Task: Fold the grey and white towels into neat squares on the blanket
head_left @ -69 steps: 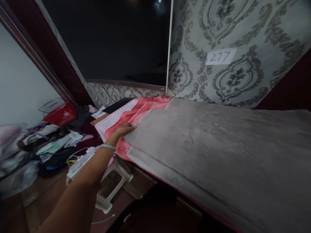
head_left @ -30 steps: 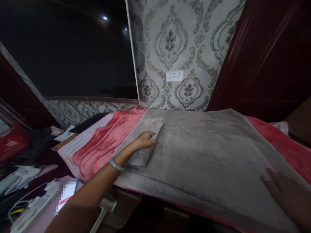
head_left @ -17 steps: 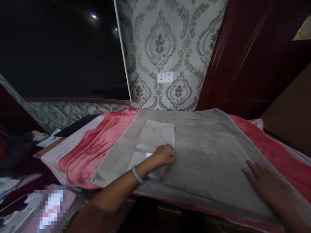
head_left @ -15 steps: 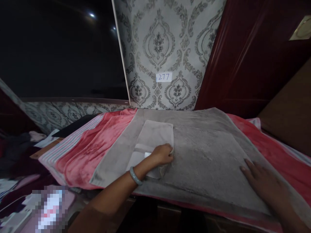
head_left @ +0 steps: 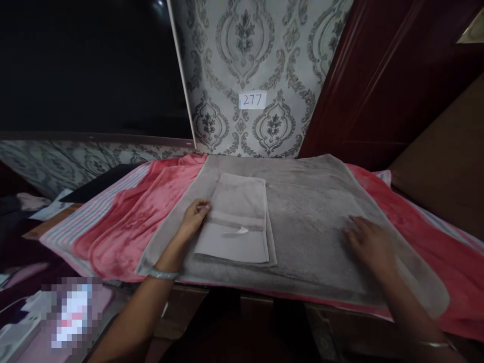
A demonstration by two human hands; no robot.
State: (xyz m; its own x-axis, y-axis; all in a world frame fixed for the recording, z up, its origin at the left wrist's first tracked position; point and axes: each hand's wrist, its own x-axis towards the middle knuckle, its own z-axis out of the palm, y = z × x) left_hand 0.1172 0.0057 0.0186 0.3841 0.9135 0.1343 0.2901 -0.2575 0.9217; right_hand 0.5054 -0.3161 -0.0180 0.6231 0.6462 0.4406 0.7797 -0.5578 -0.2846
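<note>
A large grey towel [head_left: 313, 212] lies spread over a pink blanket [head_left: 128, 217] on a low surface. Its left end is folded over into a lighter grey rectangular flap [head_left: 236, 217] with a small white tag showing. My left hand [head_left: 194, 218] rests at the flap's left edge, fingers curled on the fold line. My right hand [head_left: 368, 242] lies on the towel's right part, fingers stretched flat and slightly blurred.
A dark screen [head_left: 86, 65] and patterned wallpaper with a paper label "277" [head_left: 252, 99] stand behind. A dark red panel [head_left: 378, 75] rises at the right. Clutter and a blurred patch [head_left: 71, 315] lie at the lower left.
The towel's left end was lifted and folded over toward the middle. My left hand let go and moved back to the flap's left edge. My right hand slid left on the towel.
</note>
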